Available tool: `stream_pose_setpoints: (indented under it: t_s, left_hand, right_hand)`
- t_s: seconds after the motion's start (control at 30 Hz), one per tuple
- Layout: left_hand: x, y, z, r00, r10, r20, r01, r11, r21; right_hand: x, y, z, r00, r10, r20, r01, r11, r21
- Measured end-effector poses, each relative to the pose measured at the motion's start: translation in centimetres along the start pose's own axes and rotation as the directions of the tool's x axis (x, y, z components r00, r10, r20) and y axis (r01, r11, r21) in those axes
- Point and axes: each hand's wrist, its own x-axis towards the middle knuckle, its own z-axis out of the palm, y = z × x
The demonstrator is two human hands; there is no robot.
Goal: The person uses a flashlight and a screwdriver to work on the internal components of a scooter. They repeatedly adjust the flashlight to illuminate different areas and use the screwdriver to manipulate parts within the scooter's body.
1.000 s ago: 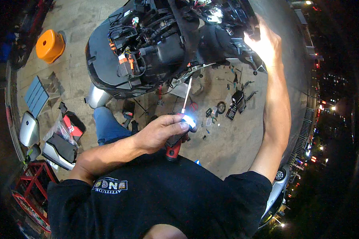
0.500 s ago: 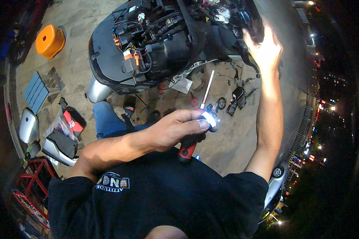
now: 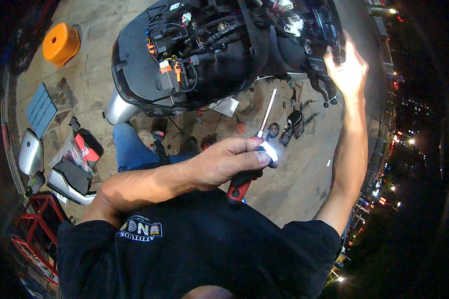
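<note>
My left hand (image 3: 234, 159) is closed around a screwdriver (image 3: 238, 189) with a red and black handle, its bare metal shaft (image 3: 269, 113) pointing up and away. Between the thumb and forefinger of the same hand shines a small white lamp (image 3: 271, 151). In front of me stands a black scooter (image 3: 214, 74) with its covers off, showing wiring, orange connectors and a finned metal unit (image 3: 168, 78). My right hand (image 3: 350, 74) reaches to the scooter's far right end, with thumb and forefinger around the edge of a dark part; the other fingertips are hidden.
Left on the paving are an orange stool (image 3: 61, 46), a grey-blue slatted panel (image 3: 41, 109), silver covers (image 3: 31, 153) and a red box (image 3: 89, 148). A red metal frame (image 3: 35, 226) stands lower left. Under the scooter lie red-handled pliers (image 3: 240, 127) and a black tool case (image 3: 291, 127).
The scooter and my right hand on it have shifted right in the picture. My left hand has moved slightly right, still holding the screwdriver and the lit lamp.
</note>
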Motion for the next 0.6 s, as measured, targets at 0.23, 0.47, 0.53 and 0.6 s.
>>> stream_pose_setpoints:
  t_s: [0.23,0.47,0.53,0.6]
  left_hand:
    - [-0.1,1.0,0.3,0.999,0.041,0.018,-0.041,0.999,-0.026]
    - [1.3,4.1,0.5,0.971,0.239,0.027,-0.239,0.971,-0.006]
    - [0.8,4.9,0.3,0.960,0.279,0.013,-0.279,0.960,-0.001]
    - [0.1,5.8,-0.1,0.957,0.291,0.004,-0.291,0.956,-0.018]
  right_hand:
    - [-0.1,-0.7,0.0,0.999,0.014,-0.034,-0.013,1.000,0.025]
    - [0.1,-1.3,-0.2,1.000,0.017,0.006,-0.017,1.000,-0.018]
    - [0.2,-1.3,-0.4,0.998,0.053,0.047,-0.053,0.998,0.013]
    - [0.2,-1.3,-0.7,0.995,0.062,0.081,-0.063,0.998,0.013]
